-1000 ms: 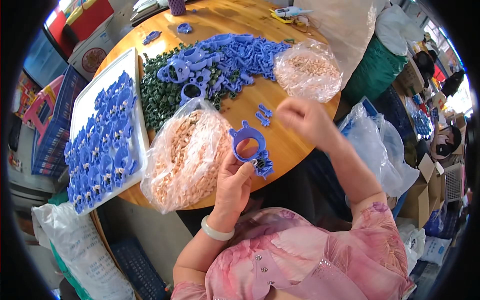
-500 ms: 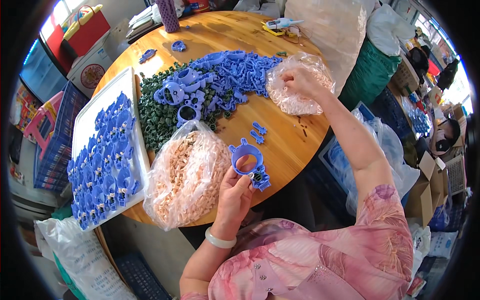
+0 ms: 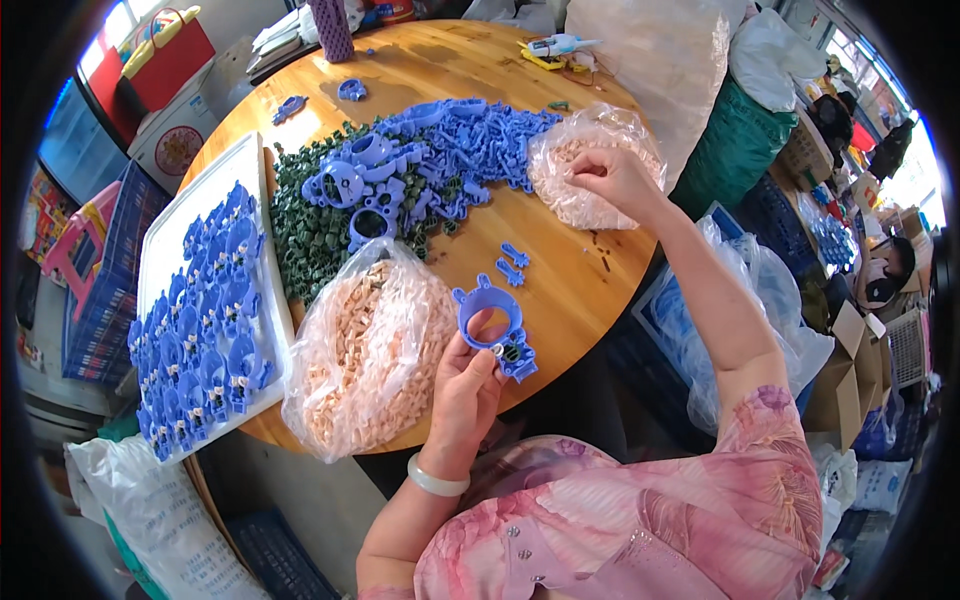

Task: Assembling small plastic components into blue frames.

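Observation:
My left hand (image 3: pixel 468 390) pinches a blue plastic ring-shaped part (image 3: pixel 490 312) with small ears; a dark green piece and a small whitish piece sit at its lower end. Over the far right clear bag of pale pinkish pieces (image 3: pixel 575 140), my right hand (image 3: pixel 618 185) has its thumb and fingertips closed together; whatever they hold is too small to make out. Between the hands, two small blue figure-like parts (image 3: pixel 512 262) lie on the table. Beside my left hand rests another clear bag of pale peach pieces (image 3: pixel 365 360).
A heap of blue plastic parts (image 3: pixel 490 145) joins a pile of dark green pieces (image 3: pixel 300 205) on the round wooden table (image 3: pixel 590 290). At left, a white tray (image 3: pixel 180 225) carries rows of blue assemblies. A blue-white tool (image 3: pixel 560 46) lies at the far edge.
My right hand has lifted slightly from the pale pieces in the far bag, its pinched fingertips now showing more clearly. The left hand keeps the blue ring part almost where it was.

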The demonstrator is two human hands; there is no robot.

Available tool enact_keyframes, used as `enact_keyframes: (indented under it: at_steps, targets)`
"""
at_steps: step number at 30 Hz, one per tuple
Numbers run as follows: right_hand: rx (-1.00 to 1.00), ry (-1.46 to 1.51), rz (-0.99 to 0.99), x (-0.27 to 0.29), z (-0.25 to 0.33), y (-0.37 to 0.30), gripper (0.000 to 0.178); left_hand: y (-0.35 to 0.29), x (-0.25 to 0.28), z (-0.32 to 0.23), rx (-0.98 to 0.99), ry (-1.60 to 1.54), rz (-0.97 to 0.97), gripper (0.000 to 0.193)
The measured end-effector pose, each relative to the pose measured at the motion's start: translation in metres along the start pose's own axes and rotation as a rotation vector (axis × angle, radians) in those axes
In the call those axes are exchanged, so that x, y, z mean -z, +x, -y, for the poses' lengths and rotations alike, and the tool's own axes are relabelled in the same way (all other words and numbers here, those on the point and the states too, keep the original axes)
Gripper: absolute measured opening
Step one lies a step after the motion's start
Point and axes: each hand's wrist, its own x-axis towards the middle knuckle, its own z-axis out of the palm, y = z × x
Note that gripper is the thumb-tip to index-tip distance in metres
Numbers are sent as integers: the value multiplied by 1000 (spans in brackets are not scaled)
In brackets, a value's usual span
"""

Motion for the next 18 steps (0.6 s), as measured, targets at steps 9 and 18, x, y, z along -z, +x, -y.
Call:
enact_keyframes:
  at_steps: [9, 18]
  targets:
    - [448, -105, 249, -63, 42, -71, 11, 0, 1, 0, -58, -59, 19, 53]
    - [403, -235, 325, -62, 50, -85, 18, -3, 3, 1, -72, -142, 36, 46]
